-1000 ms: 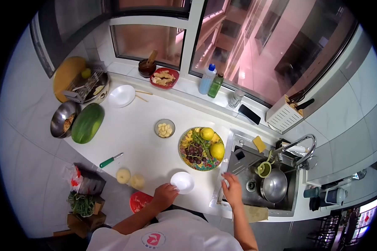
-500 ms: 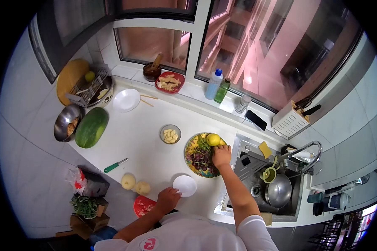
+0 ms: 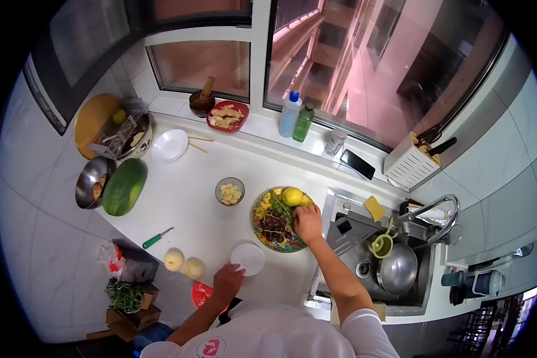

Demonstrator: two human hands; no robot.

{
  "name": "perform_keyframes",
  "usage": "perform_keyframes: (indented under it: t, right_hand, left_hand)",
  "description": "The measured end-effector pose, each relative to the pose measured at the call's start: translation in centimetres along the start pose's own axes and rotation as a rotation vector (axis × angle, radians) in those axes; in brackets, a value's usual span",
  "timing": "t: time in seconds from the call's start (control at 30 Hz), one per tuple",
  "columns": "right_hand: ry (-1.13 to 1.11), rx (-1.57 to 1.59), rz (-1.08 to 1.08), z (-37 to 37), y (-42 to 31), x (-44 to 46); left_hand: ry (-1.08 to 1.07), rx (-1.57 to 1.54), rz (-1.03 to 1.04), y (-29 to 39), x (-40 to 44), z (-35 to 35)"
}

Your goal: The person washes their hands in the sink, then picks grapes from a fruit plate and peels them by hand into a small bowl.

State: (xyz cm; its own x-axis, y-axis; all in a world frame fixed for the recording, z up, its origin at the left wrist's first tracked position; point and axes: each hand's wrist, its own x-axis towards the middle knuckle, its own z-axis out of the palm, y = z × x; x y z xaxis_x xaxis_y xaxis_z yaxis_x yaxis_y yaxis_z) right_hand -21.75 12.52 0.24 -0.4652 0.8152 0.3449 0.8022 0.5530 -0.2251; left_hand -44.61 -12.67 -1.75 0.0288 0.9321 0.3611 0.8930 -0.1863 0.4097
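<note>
A patterned plate [image 3: 261, 237] holds a bunch of dark grapes [image 3: 274, 224] with green stems and a yellow lemon [image 3: 292, 196]. My right hand [image 3: 307, 224] reaches over the plate's right side, its fingers curled down against the grapes; the fingertips are partly hidden. Close to my body, my left hand [image 3: 228, 281] grips the near left edge of a small white bowl [image 3: 248, 259], which looks empty. Beside my left forearm lies a red dish [image 3: 202, 292] with pale bits in it, partly covered by the arm.
Two pale peeled fruits [image 3: 183, 264] and a green-handled knife [image 3: 158, 238] lie leftward. A bowl of garlic cloves [image 3: 229, 191] stands mid-counter. Farther left are a watermelon [image 3: 125, 187] and a white plate [image 3: 170, 146]. The sink [image 3: 420, 301] is at right, holding a metal basin [image 3: 398, 268].
The whole view has shifted, so the counter items appear farther left. Both hands keep nearly the same places, the right at the grapes and the left at the white bowl's edge.
</note>
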Motion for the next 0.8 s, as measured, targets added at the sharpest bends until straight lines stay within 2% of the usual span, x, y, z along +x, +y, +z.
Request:
perform_keyframes:
  t: [0.1, 0.23, 0.33, 0.4, 0.47, 0.53, 0.73, 0.8]
  right_hand:
    - [-0.085, -0.027, 0.005, 0.2, -0.1, 0.2]
    - [-0.09, -0.111, 0.046, 0.2, -0.8, 1.0]
    - [-0.104, -0.108, -0.018, -0.5, -2.0, 0.8]
    - [-0.045, -0.113, 0.033, -0.4, -1.7, 0.5]
    - [-0.071, -0.143, 0.045, 1.0, -0.9, 0.7]
    - [-0.239, -0.217, 0.122, 2.0, -0.4, 1.2]
    - [-0.342, -0.307, 0.172, 1.1, -1.8, 2.8]
    - [-0.299, -0.258, 0.12, 0.5, -1.8, 2.8]
  left_hand:
    - [-0.048, -0.023, 0.003, 0.1, 0.2, 0.1]
    - [-0.073, -0.034, -0.006, 0.1, 0.4, 0.0]
    - [-0.024, -0.052, 0.017, 0.3, 0.3, -0.4]
    - [-0.033, -0.063, -0.015, 0.6, 0.3, -0.4]
    - [-0.044, -0.074, -0.036, 0.7, 0.1, -0.4]
    - [-0.046, -0.101, -0.055, 0.7, 0.2, -0.3]
    - [-0.056, -0.105, -0.058, 0.5, 0.8, -0.4]
    - [-0.052, -0.129, -0.062, 0.0, 0.8, -0.1]
